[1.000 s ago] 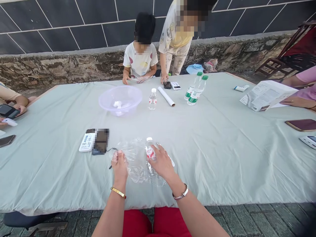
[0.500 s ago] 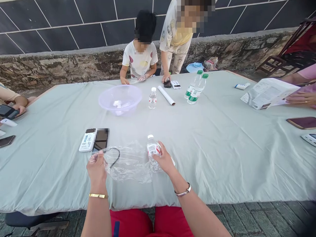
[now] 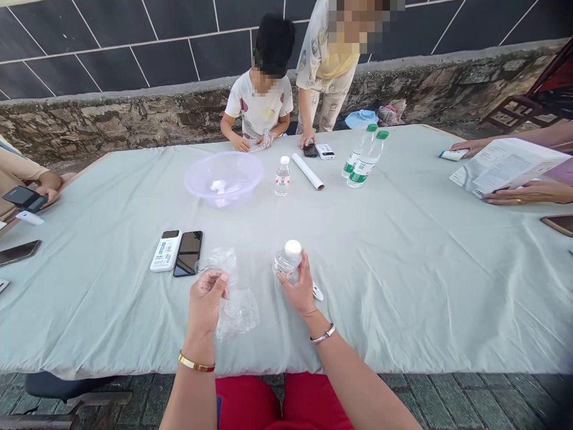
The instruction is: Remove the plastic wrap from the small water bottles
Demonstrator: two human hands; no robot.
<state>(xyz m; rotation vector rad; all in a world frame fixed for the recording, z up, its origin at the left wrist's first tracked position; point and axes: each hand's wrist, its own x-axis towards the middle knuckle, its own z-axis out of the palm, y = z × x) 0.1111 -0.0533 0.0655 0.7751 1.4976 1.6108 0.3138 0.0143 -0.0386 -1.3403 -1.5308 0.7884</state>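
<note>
My left hand (image 3: 207,298) pinches a thin clear plastic bag (image 3: 239,312), which hangs crumpled over the cloth in front of me. My right hand (image 3: 299,286) is wrapped round a small clear water bottle (image 3: 286,261) with a white cap, tilted so that the cap faces me. A small white object (image 3: 317,291) lies partly hidden behind my right wrist. Left of the bag, a black phone (image 3: 188,254) lies beside a white power bank (image 3: 165,251).
On the cloth-covered table (image 3: 403,269) stand a pale purple basin (image 3: 224,173) holding white material, another small bottle (image 3: 282,177), a white roll (image 3: 308,171) and two green-capped bottles (image 3: 364,160). Two people are across the table. At right, a person's hands (image 3: 532,194) hold a white box (image 3: 505,166).
My right hand has lifted and tilted the bottle. My left hand has moved right with the bag, which is now bunched up and clear of the phone's screen. At right, a person's hand reaches the tube.
</note>
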